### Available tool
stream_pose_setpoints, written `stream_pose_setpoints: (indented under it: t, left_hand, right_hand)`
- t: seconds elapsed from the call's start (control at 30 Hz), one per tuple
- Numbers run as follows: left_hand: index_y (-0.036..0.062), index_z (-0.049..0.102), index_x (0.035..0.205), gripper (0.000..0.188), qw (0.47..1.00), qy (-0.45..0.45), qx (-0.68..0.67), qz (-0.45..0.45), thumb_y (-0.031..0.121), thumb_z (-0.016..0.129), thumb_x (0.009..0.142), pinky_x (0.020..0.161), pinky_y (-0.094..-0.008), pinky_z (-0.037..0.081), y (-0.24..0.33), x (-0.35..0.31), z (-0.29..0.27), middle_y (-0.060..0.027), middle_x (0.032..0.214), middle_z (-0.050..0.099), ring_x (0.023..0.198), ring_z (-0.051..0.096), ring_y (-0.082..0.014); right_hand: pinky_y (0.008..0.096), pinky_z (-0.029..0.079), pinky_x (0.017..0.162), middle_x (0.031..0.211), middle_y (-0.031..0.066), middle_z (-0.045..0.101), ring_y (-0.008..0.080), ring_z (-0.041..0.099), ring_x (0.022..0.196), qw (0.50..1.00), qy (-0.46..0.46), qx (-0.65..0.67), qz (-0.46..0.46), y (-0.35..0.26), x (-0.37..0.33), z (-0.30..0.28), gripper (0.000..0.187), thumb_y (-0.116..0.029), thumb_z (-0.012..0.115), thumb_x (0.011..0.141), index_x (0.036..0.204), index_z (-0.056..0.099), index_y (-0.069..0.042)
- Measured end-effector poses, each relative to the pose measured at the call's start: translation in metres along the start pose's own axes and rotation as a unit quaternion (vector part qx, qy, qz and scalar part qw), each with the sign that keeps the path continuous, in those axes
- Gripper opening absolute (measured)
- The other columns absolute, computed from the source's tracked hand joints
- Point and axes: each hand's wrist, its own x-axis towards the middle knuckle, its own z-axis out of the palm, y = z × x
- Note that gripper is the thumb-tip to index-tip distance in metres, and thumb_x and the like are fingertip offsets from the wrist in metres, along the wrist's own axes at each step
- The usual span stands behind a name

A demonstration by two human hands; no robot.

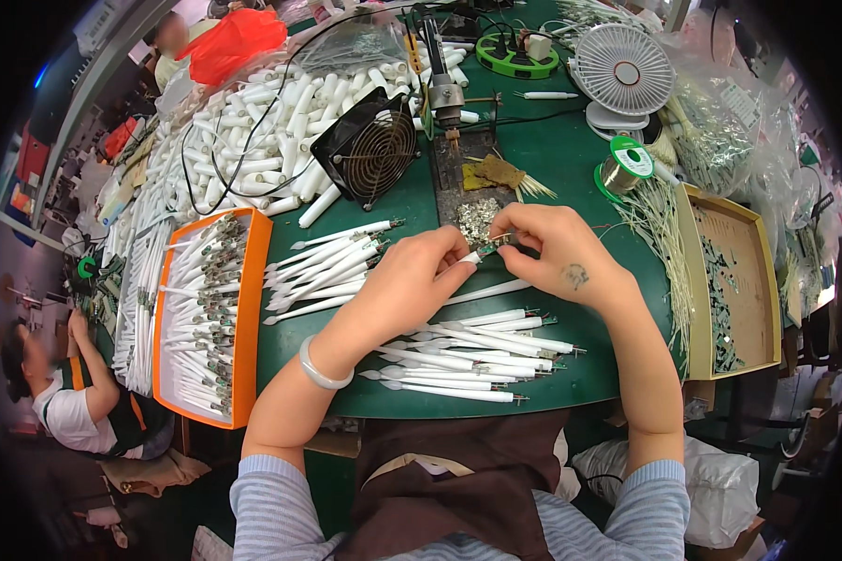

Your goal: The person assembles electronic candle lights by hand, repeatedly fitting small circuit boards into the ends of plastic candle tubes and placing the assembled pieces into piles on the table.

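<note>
My left hand [424, 271] is closed round a slim white candle-shaped stick [475, 257], only its end showing between the fingers. At that end, my right hand [544, 245] pinches a small green circuit part [496, 243] with thin wires. The fingertips of both hands nearly meet there, and what lies between them is partly hidden. Below my hands lies a pile of white candle sticks [477, 355] with flame-shaped tips and wired ends. A second pile of candle sticks [332, 262] is left of my left hand. Small metal bits [477, 217] lie just beyond my fingers.
An orange box [253, 318] of candle sticks stands left; a yellow box [762, 327] of small circuit boards stands right. Beyond are a black fan [370, 150], a soldering fixture [447, 98], a solder spool [627, 168], a white fan [624, 70] and heaped white tubes [253, 131].
</note>
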Motion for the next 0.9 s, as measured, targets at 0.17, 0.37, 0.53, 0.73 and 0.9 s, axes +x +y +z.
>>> stream_pose_setpoints:
  t: [0.17,0.37,0.53,0.73,0.9]
  left_hand:
    - [-0.0013,0.061,0.106,0.019,0.996,-0.025,-0.085,-0.005,0.010,0.065,0.092,0.063,-0.0227,0.047,-0.006,-0.002,-0.004,-0.0006,0.083,0.061,0.069,0.055,-0.0059]
    - [0.0014,0.061,0.105,0.017,0.985,-0.040,-0.158,-0.050,0.010,0.066,0.092,0.053,-0.0191,0.043,-0.005,-0.002,-0.001,0.0031,0.084,0.059,0.067,0.051,-0.0016]
    - [0.0029,0.061,0.102,0.013,0.973,-0.049,-0.211,-0.083,0.008,0.065,0.091,0.052,-0.0184,0.040,-0.006,0.001,0.002,0.0037,0.084,0.059,0.067,0.050,-0.0007]
    - [0.0037,0.060,0.097,0.009,0.981,-0.041,-0.186,-0.043,0.007,0.064,0.090,0.055,-0.0186,0.040,-0.015,0.003,0.007,0.0029,0.083,0.059,0.067,0.051,-0.0018]
    - [0.0057,0.060,0.088,0.006,0.940,-0.043,-0.322,-0.102,0.011,0.063,0.088,0.048,-0.0187,0.036,-0.011,0.007,0.009,-0.0004,0.077,0.062,0.060,0.050,-0.0041]
  right_hand:
    - [0.0317,0.039,0.053,0.063,0.0057,0.049,0.0184,0.046,0.055,0.994,0.049,-0.012,-0.095,-0.003,-0.001,0.004,0.015,-0.005,0.069,0.076,0.091,0.065,-0.003]
    - [0.0324,0.046,0.055,0.072,0.0085,0.061,0.0220,0.057,0.059,0.991,0.051,-0.039,-0.116,0.001,-0.001,0.011,0.013,-0.005,0.068,0.077,0.089,0.065,-0.004]
    - [0.0406,0.050,0.062,0.079,0.0111,0.066,0.0320,0.065,0.071,0.998,-0.010,-0.045,-0.052,-0.007,-0.001,0.006,0.010,-0.013,0.064,0.081,0.087,0.062,-0.005]
    - [0.0417,0.049,0.063,0.078,0.0125,0.065,0.0333,0.064,0.072,0.999,-0.029,-0.029,-0.020,-0.010,0.001,0.008,0.012,-0.014,0.062,0.083,0.090,0.059,-0.005]
    - [0.0413,0.049,0.063,0.080,0.0126,0.066,0.0328,0.065,0.073,0.999,-0.038,-0.014,-0.011,-0.012,0.000,0.008,0.012,-0.013,0.062,0.083,0.092,0.059,-0.005]
